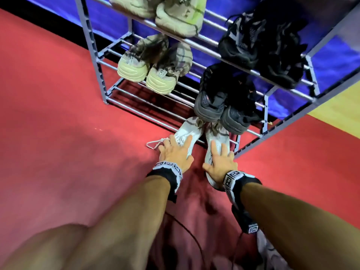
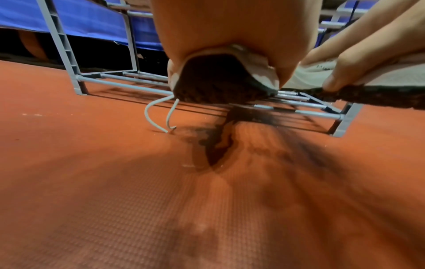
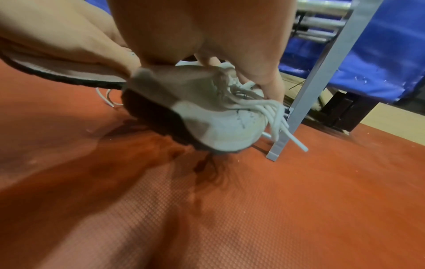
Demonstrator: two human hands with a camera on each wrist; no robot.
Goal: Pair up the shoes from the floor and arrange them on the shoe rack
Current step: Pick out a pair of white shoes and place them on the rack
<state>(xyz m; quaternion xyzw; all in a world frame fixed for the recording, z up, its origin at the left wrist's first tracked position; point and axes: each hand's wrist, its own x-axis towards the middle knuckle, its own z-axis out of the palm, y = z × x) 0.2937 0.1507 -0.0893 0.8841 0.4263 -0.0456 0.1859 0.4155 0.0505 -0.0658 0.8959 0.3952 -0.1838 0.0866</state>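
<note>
Two white sneakers are held side by side, toes toward the lowest bars of the grey shoe rack [image 1: 95,61]. My left hand [image 1: 175,152] grips the left sneaker [image 1: 190,131] from above near the heel. Its dark sole [image 2: 220,80] hangs clear of the floor, and a loose lace [image 2: 156,116] trails down to the mat. My right hand [image 1: 220,162] grips the right sneaker [image 1: 216,137], fingers curled over its upper by the laces [image 3: 253,107]. That sneaker's heel [image 3: 218,123] is also off the floor. The toes of both are hidden under the shelf above.
A beige camouflage pair [image 1: 148,63] and a dark grey pair [image 1: 220,98] sit on the middle shelf. A beige pair [image 1: 175,14] and a black pair [image 1: 263,45] sit on top. The rack's front right leg [image 3: 306,91] stands close beside the right sneaker. Red mat [image 1: 58,114] covers the floor.
</note>
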